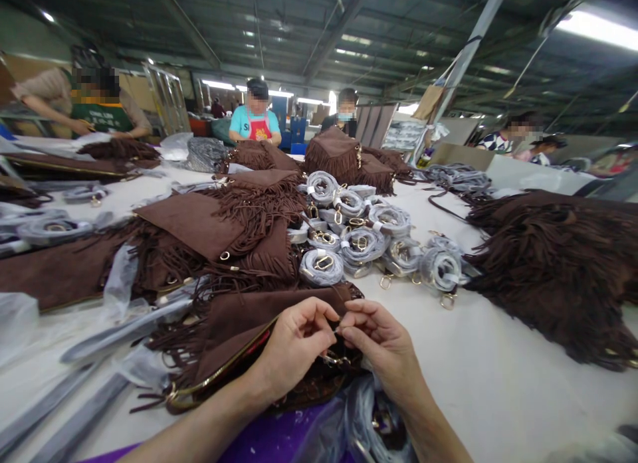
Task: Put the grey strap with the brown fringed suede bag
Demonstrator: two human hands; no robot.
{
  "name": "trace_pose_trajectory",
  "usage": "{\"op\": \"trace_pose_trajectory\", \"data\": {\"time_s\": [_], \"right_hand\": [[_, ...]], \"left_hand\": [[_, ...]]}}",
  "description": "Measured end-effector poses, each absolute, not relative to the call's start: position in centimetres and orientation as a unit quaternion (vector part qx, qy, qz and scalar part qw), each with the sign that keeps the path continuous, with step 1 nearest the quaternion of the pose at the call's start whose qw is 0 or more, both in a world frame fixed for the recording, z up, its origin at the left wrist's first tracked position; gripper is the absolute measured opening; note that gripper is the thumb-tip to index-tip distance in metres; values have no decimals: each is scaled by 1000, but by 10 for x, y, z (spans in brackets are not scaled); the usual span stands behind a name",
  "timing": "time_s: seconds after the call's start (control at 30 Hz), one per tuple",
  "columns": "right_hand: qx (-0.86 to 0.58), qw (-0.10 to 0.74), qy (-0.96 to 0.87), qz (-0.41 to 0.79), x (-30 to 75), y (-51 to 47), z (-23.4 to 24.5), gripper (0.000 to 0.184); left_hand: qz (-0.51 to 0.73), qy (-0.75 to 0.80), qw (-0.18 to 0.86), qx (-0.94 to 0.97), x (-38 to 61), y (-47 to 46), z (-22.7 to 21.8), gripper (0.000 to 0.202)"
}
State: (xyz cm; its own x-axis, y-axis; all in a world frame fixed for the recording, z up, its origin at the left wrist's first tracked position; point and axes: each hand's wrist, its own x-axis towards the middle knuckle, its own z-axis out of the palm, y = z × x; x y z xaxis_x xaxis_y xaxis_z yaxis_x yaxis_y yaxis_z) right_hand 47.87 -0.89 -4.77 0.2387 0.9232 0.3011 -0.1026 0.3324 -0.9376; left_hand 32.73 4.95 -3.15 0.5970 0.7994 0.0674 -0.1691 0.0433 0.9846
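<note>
A brown fringed handbag (229,330) lies on its side in front of me, its gold zipper open along the near edge. Over its right end, my left hand (299,340) is closed in a pinch, with thumb and forefinger together. Facing it, almost fingertip to fingertip, my right hand (381,343) pinches too. Whatever sits between the fingers is small and dark, and I cannot make it out. Just below them shows a metal clasp (336,360) at the bag. A plastic-wrapped coiled strap (373,416) lies under my right wrist.
Beyond the bag sit several wrapped coiled straps (343,240) with gold clips. More brown fringed bags (194,224) are heaped at left, and a large fringed pile (553,270) stands at right on the white table (498,383). Co-workers (254,117) stand across it.
</note>
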Motion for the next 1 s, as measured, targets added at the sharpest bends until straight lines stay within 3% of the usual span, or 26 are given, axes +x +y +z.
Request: {"op": "trace_pose_trajectory", "data": {"time_s": [0.7, 1.0], "right_hand": [[-446, 626, -492, 408, 482, -11, -56, 18], [-505, 581, -559, 308, 478, -9, -57, 8]], "left_hand": [[366, 250, 632, 636, 329, 50, -35, 11], [367, 261, 650, 612, 334, 46, -39, 8]]}}
